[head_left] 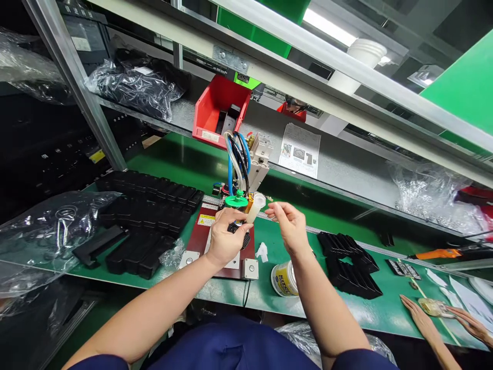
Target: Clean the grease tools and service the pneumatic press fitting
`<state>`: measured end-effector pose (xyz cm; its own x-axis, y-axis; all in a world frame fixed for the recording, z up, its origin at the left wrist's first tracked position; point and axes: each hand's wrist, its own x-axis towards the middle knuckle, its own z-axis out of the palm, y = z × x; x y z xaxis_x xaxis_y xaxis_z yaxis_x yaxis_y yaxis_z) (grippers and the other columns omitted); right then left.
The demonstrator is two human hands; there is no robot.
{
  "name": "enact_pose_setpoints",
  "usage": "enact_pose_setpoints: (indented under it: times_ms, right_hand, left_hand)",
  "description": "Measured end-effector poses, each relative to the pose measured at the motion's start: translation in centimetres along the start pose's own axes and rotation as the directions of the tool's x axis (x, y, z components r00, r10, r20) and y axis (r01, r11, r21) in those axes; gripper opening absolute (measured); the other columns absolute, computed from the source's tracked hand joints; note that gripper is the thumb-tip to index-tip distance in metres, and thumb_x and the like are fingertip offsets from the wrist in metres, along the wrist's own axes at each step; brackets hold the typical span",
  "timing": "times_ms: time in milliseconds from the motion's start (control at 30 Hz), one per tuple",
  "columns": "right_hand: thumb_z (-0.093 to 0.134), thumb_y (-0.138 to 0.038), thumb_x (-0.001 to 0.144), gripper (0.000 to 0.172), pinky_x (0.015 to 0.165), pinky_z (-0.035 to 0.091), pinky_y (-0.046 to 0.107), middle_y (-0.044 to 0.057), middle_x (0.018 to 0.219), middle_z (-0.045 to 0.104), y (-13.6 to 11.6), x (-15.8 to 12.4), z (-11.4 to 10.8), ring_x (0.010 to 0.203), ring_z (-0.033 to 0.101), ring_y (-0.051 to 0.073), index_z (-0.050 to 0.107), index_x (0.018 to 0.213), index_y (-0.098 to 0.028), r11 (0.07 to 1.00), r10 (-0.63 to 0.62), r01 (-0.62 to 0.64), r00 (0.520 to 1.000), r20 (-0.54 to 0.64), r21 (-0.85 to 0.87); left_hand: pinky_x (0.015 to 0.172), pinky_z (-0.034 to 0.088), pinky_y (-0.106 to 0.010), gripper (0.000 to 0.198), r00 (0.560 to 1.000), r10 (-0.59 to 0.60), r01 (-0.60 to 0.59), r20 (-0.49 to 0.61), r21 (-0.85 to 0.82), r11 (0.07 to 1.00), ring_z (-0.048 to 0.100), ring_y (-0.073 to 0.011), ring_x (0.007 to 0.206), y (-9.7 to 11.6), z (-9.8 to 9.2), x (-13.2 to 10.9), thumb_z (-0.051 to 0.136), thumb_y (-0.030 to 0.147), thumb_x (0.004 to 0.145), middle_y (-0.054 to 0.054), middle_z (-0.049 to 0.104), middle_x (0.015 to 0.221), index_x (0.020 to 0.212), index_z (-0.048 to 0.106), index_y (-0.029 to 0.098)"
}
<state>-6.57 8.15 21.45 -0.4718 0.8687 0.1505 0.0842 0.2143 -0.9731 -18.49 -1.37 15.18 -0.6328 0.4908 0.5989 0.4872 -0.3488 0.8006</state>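
Note:
A whitish translucent tube with a wide round rim [254, 206], like a syringe barrel, is pinched between the thumb and fingers of my left hand [226, 237]. Its rim points up and away from me. Just to the right, my right hand [287, 221] is closed in a pinch near the tube, apart from it; anything between its fingertips is too small to make out. Behind my left fingers is a green disc with a knob [236, 200]. Below both hands lies the dark red base of a fixture [194, 231], partly covered by my left hand.
A yellow-and-white tub [283, 280] stands beside my right forearm. Black plastic parts lie in rows on the left [142, 221] and right [346, 262]. A crumpled white tissue [262, 252] sits nearby. Overhead, a shelf holds a red bin [210, 115]. Another person's hands [421, 316] work at far right.

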Motion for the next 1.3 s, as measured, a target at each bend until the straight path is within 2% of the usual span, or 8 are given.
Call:
enact_pose_setpoints:
  times_ms: [67,167,533,767,933,1033,1133,1300]
  right_hand:
    - [0.07,-0.044,0.069,0.027,0.054,0.043,0.022,0.005,0.071,0.069,2.2,0.1,0.6,0.067,0.059,0.014,0.069,0.073,-0.017,0.944,0.302,-0.299,0.953,0.005,0.136]
    - [0.067,-0.042,0.065,0.028,0.049,0.04,0.022,0.007,0.069,0.069,4.7,0.2,2.5,0.06,0.057,0.014,0.068,0.069,-0.015,0.867,0.424,-0.44,0.898,0.118,0.234]
    - [0.064,-0.03,0.059,0.018,0.053,0.041,0.021,0.003,0.06,0.063,3.8,0.2,4.3,0.058,0.055,0.011,0.066,0.064,-0.013,0.785,0.389,-0.381,0.917,0.09,0.489]
    - [0.064,-0.033,0.066,0.022,0.055,0.042,0.02,0.004,0.069,0.067,2.9,0.4,3.1,0.063,0.057,0.012,0.07,0.072,-0.013,0.838,0.326,-0.369,0.929,0.172,0.403]
    - [0.063,-0.036,0.078,0.023,0.064,0.048,0.027,0.003,0.073,0.07,-0.6,0.2,-0.6,0.07,0.061,0.016,0.074,0.081,-0.016,0.981,-0.001,0.04,0.98,0.2,-0.191]
    - [0.064,-0.034,0.082,0.029,0.077,0.051,0.03,0.005,0.105,0.069,-3.6,0.0,-1.4,0.091,0.064,0.02,0.07,0.107,-0.022,0.967,-0.189,0.233,0.926,0.327,-0.101]
    - [0.065,-0.034,0.083,0.035,0.086,0.052,0.035,0.005,0.118,0.066,-5.3,0.1,-0.5,0.099,0.065,0.021,0.065,0.117,-0.028,0.978,-0.201,0.205,0.843,0.498,0.046]
    - [0.075,-0.036,0.074,0.027,0.083,0.053,0.036,0.005,0.093,0.072,-4.3,-0.1,2.0,0.089,0.068,0.022,0.069,0.096,-0.022,0.964,-0.252,0.266,0.927,0.278,-0.013]
  left_hand:
    - [0.084,0.051,-0.037,0.011,1.0,0.001,-0.001,-0.004,0.0,1.0,0.063,-0.0187,0.087,-0.1,0.0,-0.1,0.071,0.018,0.072,-0.003,0.069,0.083,0.082,0.066,0.02]
    - [0.086,0.051,-0.038,0.016,1.0,-0.003,0.002,-0.007,-0.042,0.999,0.064,-0.0185,0.088,-0.3,0.1,-0.2,0.07,0.017,0.073,-0.003,0.07,0.081,0.087,0.064,0.02]
    - [0.082,0.055,-0.035,0.047,0.999,0.032,-0.036,-0.036,-0.127,0.991,0.068,-0.016,0.08,0.5,0.4,0.5,0.072,0.017,0.071,0.0,0.071,0.081,0.116,0.057,0.021]
    - [0.086,0.054,-0.039,0.064,0.999,0.034,-0.034,-0.001,-0.143,0.989,0.068,-0.0173,0.083,1.2,0.6,1.3,0.073,0.024,0.073,-0.001,0.071,0.08,0.131,0.046,0.022]
    - [0.088,0.053,-0.038,0.04,0.999,0.033,-0.034,-0.007,-0.14,0.99,0.067,-0.0171,0.084,0.8,0.7,0.9,0.072,0.021,0.073,-0.001,0.071,0.082,0.111,0.058,0.023]
    - [0.094,0.05,-0.042,0.021,0.999,0.04,-0.04,-0.003,-0.124,0.991,0.066,-0.0185,0.089,0.6,0.6,0.8,0.071,0.019,0.075,-0.001,0.072,0.083,0.094,0.063,0.023]
    - [0.091,0.05,-0.042,0.016,0.999,0.032,-0.032,-0.004,-0.125,0.992,0.066,-0.0189,0.089,0.6,0.5,0.9,0.069,0.02,0.077,-0.002,0.073,0.083,0.091,0.063,0.022]
    - [0.089,0.05,-0.04,0.014,0.999,0.033,-0.033,0.011,-0.046,0.998,0.066,-0.0177,0.082,0.7,0.5,0.9,0.067,0.015,0.076,0.0,0.073,0.08,0.087,0.065,0.023]
